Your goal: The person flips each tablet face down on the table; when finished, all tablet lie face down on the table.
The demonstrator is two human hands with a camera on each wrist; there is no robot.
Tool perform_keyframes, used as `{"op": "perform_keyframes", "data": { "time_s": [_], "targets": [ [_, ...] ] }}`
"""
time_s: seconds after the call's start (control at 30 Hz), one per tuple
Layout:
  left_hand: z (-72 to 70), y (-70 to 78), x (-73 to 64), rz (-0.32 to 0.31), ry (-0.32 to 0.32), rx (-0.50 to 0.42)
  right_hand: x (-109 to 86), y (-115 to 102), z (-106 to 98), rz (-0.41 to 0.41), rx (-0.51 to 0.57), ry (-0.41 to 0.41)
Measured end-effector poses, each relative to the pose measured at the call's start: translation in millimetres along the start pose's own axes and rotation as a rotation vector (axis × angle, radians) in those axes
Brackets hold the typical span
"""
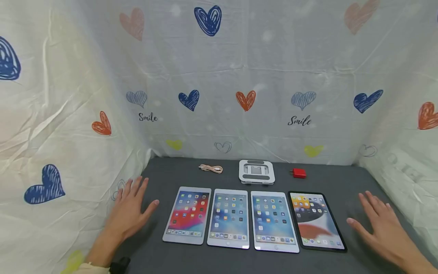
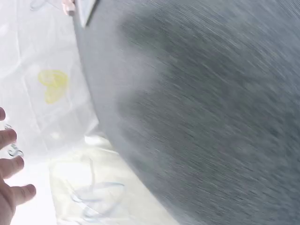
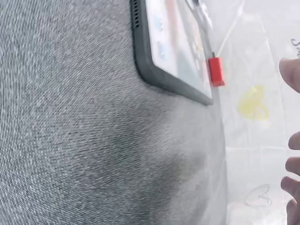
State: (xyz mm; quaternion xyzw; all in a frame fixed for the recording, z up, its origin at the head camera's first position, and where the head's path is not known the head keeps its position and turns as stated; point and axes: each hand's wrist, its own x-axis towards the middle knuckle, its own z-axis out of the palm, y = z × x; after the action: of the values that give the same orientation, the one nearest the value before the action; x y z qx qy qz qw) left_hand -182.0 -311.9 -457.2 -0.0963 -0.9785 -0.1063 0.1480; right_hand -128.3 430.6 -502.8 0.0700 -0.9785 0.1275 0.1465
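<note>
Side by side on the dark grey table lie a white tablet with a red and blue screen [image 1: 189, 214], a second white tablet [image 1: 228, 217], a third white tablet [image 1: 275, 220] and a black-edged tablet [image 1: 317, 220]. All their screens are lit. To the left of the row is my left hand [image 1: 128, 213], fingers straight and spread, holding nothing. My right hand [image 1: 383, 228] is nearest the black-edged tablet, on its right, with straight fingers and nothing held. In the right wrist view, a corner of the black-edged tablet [image 3: 164, 75] shows close up.
Behind the tablets lie a coiled cable [image 1: 211, 168], a white and grey folded stand [image 1: 256, 172] and a red charger plug [image 1: 299, 173]. A white cloth [image 1: 219, 80] printed with hearts hangs around the back and sides of the table [image 1: 178, 258].
</note>
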Motion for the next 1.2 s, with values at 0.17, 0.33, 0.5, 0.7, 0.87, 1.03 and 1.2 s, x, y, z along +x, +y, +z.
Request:
{"op": "perform_keyframes", "data": {
  "time_s": [0.17,0.33,0.5,0.7,0.87,1.03,1.2],
  "targets": [
    [-7.0,24.1,10.4,0.061,0.009,-0.076,-2.2,-4,-10,0.014,0.043,-0.028],
    [-8.3,55.1,20.8,0.111,-0.009,-0.2,-7.1,-7,-18,0.016,0.1,-0.046],
    [-5.6,90.1,34.3,0.176,-0.068,-0.369,-8.0,-8,-27,0.03,0.13,-0.085],
    [0.4,130.3,48.7,0.273,-0.134,-0.536,2.7,-11,-41,0.074,0.128,-0.169],
    [9.2,163.1,59.1,0.323,-0.241,-0.703,6.9,-11,-47,0.051,0.144,-0.19],
    [23.4,193.7,63.6,0.304,-0.387,-0.889,13.1,-17,-52,0.066,0.16,-0.248],
    [38.8,226.3,65.8,0.288,-0.511,-1.023,18.9,-18,-51,0.055,0.197,-0.305]
  ]
}}
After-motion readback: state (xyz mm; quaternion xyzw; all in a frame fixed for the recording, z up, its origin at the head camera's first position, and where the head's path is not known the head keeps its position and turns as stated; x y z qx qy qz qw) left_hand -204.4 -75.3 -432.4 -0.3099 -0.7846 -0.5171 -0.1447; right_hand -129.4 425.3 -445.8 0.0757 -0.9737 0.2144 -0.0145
